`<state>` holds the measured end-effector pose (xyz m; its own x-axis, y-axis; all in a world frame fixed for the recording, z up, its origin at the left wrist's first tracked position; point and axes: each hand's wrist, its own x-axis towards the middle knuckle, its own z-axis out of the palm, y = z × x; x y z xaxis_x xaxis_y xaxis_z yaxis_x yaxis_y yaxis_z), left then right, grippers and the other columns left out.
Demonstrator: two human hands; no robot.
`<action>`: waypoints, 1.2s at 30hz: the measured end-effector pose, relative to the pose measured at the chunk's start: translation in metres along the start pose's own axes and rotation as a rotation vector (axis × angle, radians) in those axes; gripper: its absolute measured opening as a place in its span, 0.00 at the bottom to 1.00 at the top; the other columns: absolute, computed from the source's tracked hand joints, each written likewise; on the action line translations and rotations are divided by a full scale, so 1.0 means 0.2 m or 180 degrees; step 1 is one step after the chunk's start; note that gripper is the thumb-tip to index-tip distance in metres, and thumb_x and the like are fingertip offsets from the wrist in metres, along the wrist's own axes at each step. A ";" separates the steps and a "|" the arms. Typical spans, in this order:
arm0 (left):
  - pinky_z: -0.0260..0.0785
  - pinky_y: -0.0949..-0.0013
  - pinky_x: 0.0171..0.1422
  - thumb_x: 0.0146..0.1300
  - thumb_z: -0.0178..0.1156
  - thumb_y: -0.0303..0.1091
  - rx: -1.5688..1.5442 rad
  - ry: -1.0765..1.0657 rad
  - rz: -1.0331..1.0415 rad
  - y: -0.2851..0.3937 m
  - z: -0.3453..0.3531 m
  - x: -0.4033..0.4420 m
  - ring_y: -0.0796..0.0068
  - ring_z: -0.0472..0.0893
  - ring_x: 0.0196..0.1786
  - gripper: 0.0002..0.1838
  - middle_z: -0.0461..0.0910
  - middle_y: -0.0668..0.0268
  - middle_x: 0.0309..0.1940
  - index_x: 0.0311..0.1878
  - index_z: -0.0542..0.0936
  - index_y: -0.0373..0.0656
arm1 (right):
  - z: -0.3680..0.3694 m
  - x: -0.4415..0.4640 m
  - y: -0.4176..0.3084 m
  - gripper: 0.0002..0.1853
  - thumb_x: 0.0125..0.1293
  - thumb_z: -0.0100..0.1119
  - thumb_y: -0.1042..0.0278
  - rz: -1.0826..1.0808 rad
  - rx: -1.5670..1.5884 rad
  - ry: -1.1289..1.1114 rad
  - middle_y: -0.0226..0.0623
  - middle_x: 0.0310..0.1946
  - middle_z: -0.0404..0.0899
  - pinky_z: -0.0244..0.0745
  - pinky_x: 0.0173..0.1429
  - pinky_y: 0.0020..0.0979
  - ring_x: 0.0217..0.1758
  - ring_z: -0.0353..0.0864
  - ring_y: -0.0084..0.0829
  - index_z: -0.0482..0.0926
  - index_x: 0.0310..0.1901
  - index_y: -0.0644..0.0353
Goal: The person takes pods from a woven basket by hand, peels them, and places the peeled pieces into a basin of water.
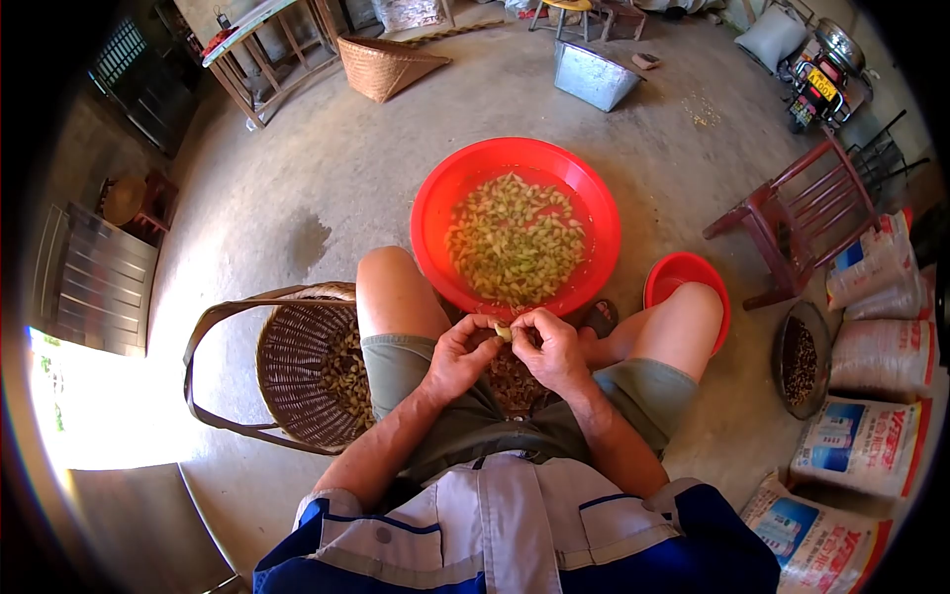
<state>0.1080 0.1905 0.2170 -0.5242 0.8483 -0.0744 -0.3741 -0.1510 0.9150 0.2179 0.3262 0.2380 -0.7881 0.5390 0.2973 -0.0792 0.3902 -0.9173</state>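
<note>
Both my hands meet just in front of the red basin, over my lap. Between the fingertips of my left hand (pixel 463 354) and my right hand (pixel 546 348) is a small pale yellow bulb-like piece (pixel 504 333), pinched from both sides. Its exact kind I cannot make out. In the wide red basin (pixel 431 238), many similar pale green pieces (pixel 515 238) lie in water. At my left, a dark wicker basket (pixel 287 366) with a tall handle holds more yellowish-brown pieces (pixel 346 376). Brown peelings (pixel 513 381) lie below my hands, partly hidden by them.
By my right knee stands a smaller red bucket (pixel 658 282). A wooden chair (pixel 802 218), a dark round pan (pixel 798 361) and stacked printed sacks (pixel 861 441) line the right side. Farther off are a metal tub (pixel 594 77), a woven scoop basket (pixel 386 67) and a motorcycle (pixel 823 89).
</note>
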 end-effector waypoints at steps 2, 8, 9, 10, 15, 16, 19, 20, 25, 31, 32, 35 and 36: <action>0.71 0.75 0.55 0.67 0.56 0.19 -0.0080 -0.0036 0.0121 -0.01 0.01 0.01 0.81 0.78 0.49 0.11 0.80 0.69 0.45 0.51 0.74 0.40 | 0.01 0.00 0.01 0.04 0.61 0.60 0.82 -0.0144 -0.0067 0.0097 0.34 0.30 0.79 0.73 0.35 0.24 0.31 0.76 0.20 0.75 0.36 0.66; 0.71 0.75 0.56 0.67 0.56 0.18 -0.0126 0.0111 -0.0001 0.02 0.00 0.00 0.81 0.78 0.49 0.11 0.81 0.68 0.46 0.51 0.75 0.40 | 0.03 -0.01 0.03 0.04 0.62 0.58 0.81 0.0034 -0.0105 0.0250 0.36 0.29 0.79 0.74 0.34 0.26 0.30 0.78 0.24 0.74 0.36 0.65; 0.71 0.75 0.56 0.67 0.56 0.18 -0.0157 0.0136 -0.0019 0.02 -0.01 0.00 0.81 0.78 0.50 0.12 0.81 0.67 0.46 0.51 0.75 0.40 | 0.03 -0.01 0.05 0.04 0.61 0.59 0.81 0.0139 -0.0158 0.0261 0.39 0.29 0.79 0.74 0.34 0.28 0.30 0.79 0.28 0.74 0.36 0.66; 0.71 0.73 0.57 0.66 0.56 0.18 -0.0202 0.0138 0.0011 0.03 -0.01 0.00 0.79 0.79 0.50 0.12 0.81 0.66 0.46 0.51 0.75 0.40 | 0.02 -0.01 0.06 0.05 0.60 0.59 0.81 0.0244 -0.0212 0.0273 0.41 0.29 0.80 0.75 0.35 0.30 0.30 0.81 0.32 0.74 0.36 0.66; 0.72 0.69 0.60 0.65 0.55 0.16 -0.0414 0.0130 0.0076 0.03 0.00 0.01 0.74 0.80 0.52 0.13 0.81 0.64 0.48 0.51 0.74 0.40 | -0.01 0.00 -0.02 0.04 0.62 0.59 0.79 0.0796 0.0203 0.0202 0.38 0.30 0.80 0.75 0.35 0.27 0.32 0.81 0.27 0.75 0.39 0.67; 0.72 0.69 0.60 0.66 0.55 0.16 -0.0401 0.0122 0.0087 0.02 -0.01 0.01 0.73 0.80 0.52 0.13 0.81 0.64 0.48 0.51 0.74 0.40 | -0.02 0.01 -0.03 0.05 0.63 0.59 0.78 0.0831 0.0313 0.0192 0.38 0.30 0.80 0.76 0.36 0.27 0.33 0.81 0.25 0.76 0.40 0.67; 0.73 0.69 0.59 0.66 0.55 0.18 -0.0482 0.0160 0.0035 0.01 -0.02 0.01 0.73 0.80 0.52 0.12 0.80 0.64 0.47 0.50 0.73 0.41 | -0.03 0.01 0.03 0.06 0.64 0.60 0.78 0.0111 0.0058 -0.0022 0.37 0.33 0.80 0.76 0.36 0.26 0.36 0.81 0.23 0.77 0.41 0.67; 0.73 0.69 0.58 0.66 0.56 0.18 -0.0591 0.0218 -0.0039 0.03 -0.02 0.01 0.74 0.80 0.52 0.11 0.80 0.65 0.47 0.49 0.73 0.42 | -0.03 0.00 0.03 0.06 0.63 0.60 0.78 0.0217 0.0117 -0.0051 0.37 0.34 0.79 0.76 0.37 0.26 0.37 0.81 0.24 0.77 0.41 0.67; 0.75 0.68 0.56 0.66 0.56 0.20 -0.0795 0.0259 -0.0269 0.05 -0.02 0.01 0.73 0.80 0.50 0.09 0.80 0.64 0.46 0.48 0.74 0.42 | 0.02 -0.01 0.01 0.06 0.63 0.62 0.82 0.0569 0.0764 -0.0013 0.33 0.36 0.78 0.74 0.39 0.21 0.37 0.76 0.17 0.76 0.39 0.66; 0.76 0.67 0.55 0.68 0.54 0.22 -0.0617 0.0153 -0.0342 0.02 -0.04 0.01 0.70 0.81 0.51 0.09 0.80 0.63 0.48 0.50 0.74 0.42 | -0.03 0.01 0.02 0.06 0.61 0.64 0.81 -0.0056 0.0420 -0.0210 0.33 0.34 0.76 0.73 0.38 0.21 0.36 0.75 0.17 0.76 0.38 0.66; 0.76 0.66 0.55 0.68 0.54 0.22 -0.0614 0.0133 -0.0358 0.02 -0.04 0.01 0.70 0.81 0.51 0.09 0.80 0.63 0.48 0.50 0.74 0.42 | -0.03 0.01 0.01 0.06 0.62 0.64 0.81 -0.0037 0.0374 -0.0168 0.32 0.33 0.76 0.73 0.37 0.21 0.35 0.75 0.17 0.76 0.37 0.66; 0.76 0.66 0.55 0.69 0.53 0.22 -0.0883 0.0065 -0.0435 0.04 -0.03 0.01 0.68 0.81 0.51 0.09 0.80 0.62 0.47 0.51 0.74 0.42 | -0.02 0.01 0.00 0.04 0.63 0.63 0.80 0.0196 0.0402 -0.0021 0.30 0.32 0.76 0.72 0.35 0.20 0.33 0.75 0.15 0.77 0.36 0.65; 0.76 0.66 0.55 0.69 0.53 0.22 -0.1017 0.0041 -0.0466 0.06 -0.02 0.01 0.68 0.81 0.51 0.10 0.80 0.62 0.47 0.51 0.75 0.42 | -0.01 0.00 0.00 0.03 0.64 0.62 0.79 0.0392 0.0523 0.0041 0.29 0.31 0.76 0.72 0.35 0.20 0.32 0.75 0.15 0.77 0.36 0.64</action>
<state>0.0990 0.1881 0.2252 -0.4563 0.8665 -0.2025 -0.6656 -0.1813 0.7240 0.2191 0.3280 0.2395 -0.7903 0.5849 0.1825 -0.0821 0.1941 -0.9775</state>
